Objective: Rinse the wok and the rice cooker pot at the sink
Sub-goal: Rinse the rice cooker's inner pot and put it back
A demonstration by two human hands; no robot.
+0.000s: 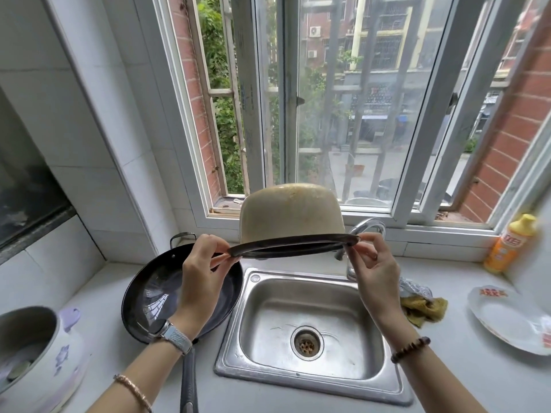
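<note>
White countertop [447,368] runs beneath a barred window [372,99], a steel sink [268,323] set into it; above the basin the rice cooker pot [290,216] hangs upside down, its dark rim pinched on one side by the left hand [199,275] and on the other by the right hand [375,269], thumbs and fingertips closed on the lip; the wok [152,296] lies just left of the sink, handle toward the person; the faucet [369,225] curves behind the pot; a cloth [423,308] and plate [501,320] lie at right.
</note>
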